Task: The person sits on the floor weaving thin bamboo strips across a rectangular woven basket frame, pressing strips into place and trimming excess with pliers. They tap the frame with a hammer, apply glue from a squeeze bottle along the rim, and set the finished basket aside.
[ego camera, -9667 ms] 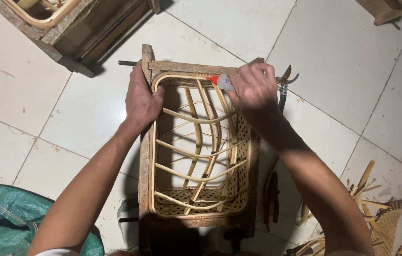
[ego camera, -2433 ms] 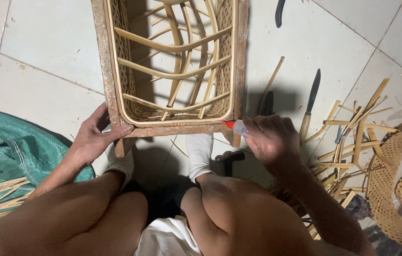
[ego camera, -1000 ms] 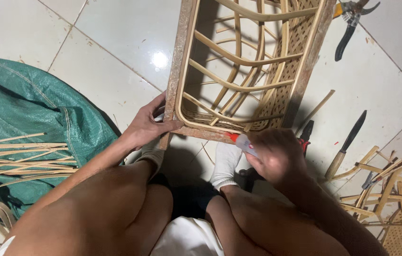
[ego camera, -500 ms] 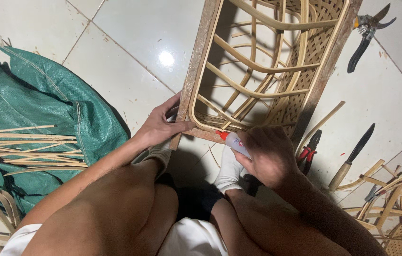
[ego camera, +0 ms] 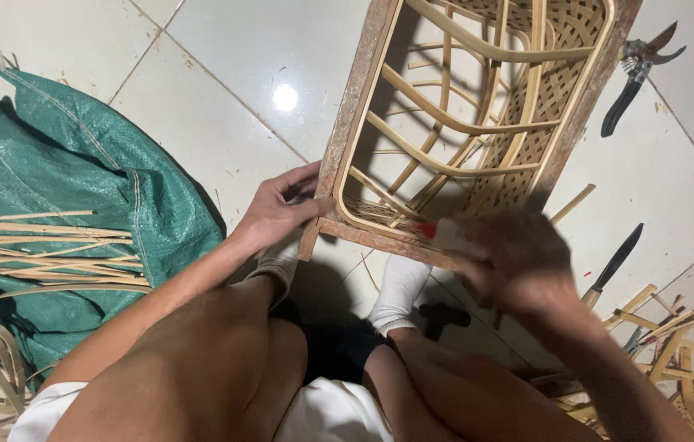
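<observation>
With the frame [ego camera: 478, 123] now swung further up and right across the floor tiles, the left hand [ego camera: 281, 209] still clasps its near corner while the blurred right hand [ego camera: 519, 262], fingers wrapped round a red-tipped tube [ego camera: 445, 235], works along the bottom rail.
</observation>
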`<state>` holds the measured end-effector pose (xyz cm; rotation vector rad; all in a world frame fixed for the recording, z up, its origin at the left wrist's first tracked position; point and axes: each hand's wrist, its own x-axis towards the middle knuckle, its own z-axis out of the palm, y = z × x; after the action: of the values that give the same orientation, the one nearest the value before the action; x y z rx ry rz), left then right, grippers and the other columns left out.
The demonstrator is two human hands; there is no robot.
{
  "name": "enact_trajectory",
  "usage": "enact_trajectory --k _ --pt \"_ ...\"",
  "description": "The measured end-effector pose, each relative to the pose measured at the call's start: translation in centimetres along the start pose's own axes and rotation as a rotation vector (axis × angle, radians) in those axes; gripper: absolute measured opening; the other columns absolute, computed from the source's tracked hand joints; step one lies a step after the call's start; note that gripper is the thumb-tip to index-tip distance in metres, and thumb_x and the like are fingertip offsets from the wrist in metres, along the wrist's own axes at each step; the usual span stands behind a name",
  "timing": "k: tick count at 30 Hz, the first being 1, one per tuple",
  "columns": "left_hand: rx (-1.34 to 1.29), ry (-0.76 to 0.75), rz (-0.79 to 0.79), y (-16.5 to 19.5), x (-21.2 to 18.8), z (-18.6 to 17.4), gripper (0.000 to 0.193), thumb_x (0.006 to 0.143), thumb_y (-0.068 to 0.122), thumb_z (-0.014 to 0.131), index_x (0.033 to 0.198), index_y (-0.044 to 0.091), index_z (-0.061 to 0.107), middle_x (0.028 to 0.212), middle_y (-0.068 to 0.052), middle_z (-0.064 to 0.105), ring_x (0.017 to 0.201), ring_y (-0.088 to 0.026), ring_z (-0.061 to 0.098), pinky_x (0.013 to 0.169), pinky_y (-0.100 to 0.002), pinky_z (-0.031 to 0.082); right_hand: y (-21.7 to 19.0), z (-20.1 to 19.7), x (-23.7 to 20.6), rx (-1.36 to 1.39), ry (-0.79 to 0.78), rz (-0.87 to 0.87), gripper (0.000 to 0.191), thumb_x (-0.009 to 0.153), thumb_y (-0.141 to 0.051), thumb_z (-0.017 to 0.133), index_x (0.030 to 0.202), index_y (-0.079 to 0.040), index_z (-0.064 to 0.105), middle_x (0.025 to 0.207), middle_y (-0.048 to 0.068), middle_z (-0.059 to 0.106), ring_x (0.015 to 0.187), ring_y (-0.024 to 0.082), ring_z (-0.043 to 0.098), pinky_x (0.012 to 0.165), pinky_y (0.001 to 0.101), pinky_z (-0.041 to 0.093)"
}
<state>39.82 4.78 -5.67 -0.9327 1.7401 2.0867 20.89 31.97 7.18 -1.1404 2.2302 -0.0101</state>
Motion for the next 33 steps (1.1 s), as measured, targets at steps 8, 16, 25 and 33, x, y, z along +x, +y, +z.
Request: enact_trajectory --k 8,16,25,33 --pt "-0.030 0.055 0.093 1.9 1.7 -0.5 0.056 0.087 0.014 0.077 0.139 0.001 0.061 0.125 -0.014 0.074 0.115 -0.016 0.069 0.099 -0.029 0.057 1.0 -3.1 10.1 -0.273 0.547 -0.616 0.028 0.099 -0.016 0.077 0.126 -0.011 0.070 0.125 0.011 0.072 0.118 0.027 0.069 0.103 0.0416 0.056" --pt "-0.090 0.044 0.075 2.4 2.0 -0.8 0.054 0.085 0.011 0.079 0.136 0.001 0.065 0.126 -0.013 0.075 0.115 -0.017 0.069 0.100 -0.031 0.057 0.7 -2.2 16.9 -0.293 0.654 -0.939 0.027 0.103 -0.028 0.073 0.121 -0.007 0.071 0.120 0.010 0.074 0.113 0.025 0.070 0.103 0.0441 0.053" --pt "-0.095 0.034 0.055 2.4 2.0 -1.0 0.055 0.084 0.014 0.079 0.136 0.004 0.064 0.130 -0.013 0.073 0.122 -0.020 0.068 0.104 -0.033 0.056 -0.6 -2.6 17.5 -0.409 0.644 -0.979 0.031 0.098 -0.028 0.075 0.122 -0.008 0.070 0.120 0.008 0.073 0.113 0.022 0.069 0.106 0.0442 0.051" --pt "-0.104 0.025 -0.003 2.4 2.2 -1.2 0.055 0.084 0.013 0.079 0.136 0.003 0.064 0.130 -0.014 0.072 0.116 -0.018 0.071 0.099 -0.031 0.058 -1.4 -3.5 18.1 -0.589 0.562 -1.017 0.030 0.093 -0.015 0.074 0.122 -0.012 0.067 0.119 0.003 0.072 0.115 0.019 0.067 0.110 0.0411 0.050"
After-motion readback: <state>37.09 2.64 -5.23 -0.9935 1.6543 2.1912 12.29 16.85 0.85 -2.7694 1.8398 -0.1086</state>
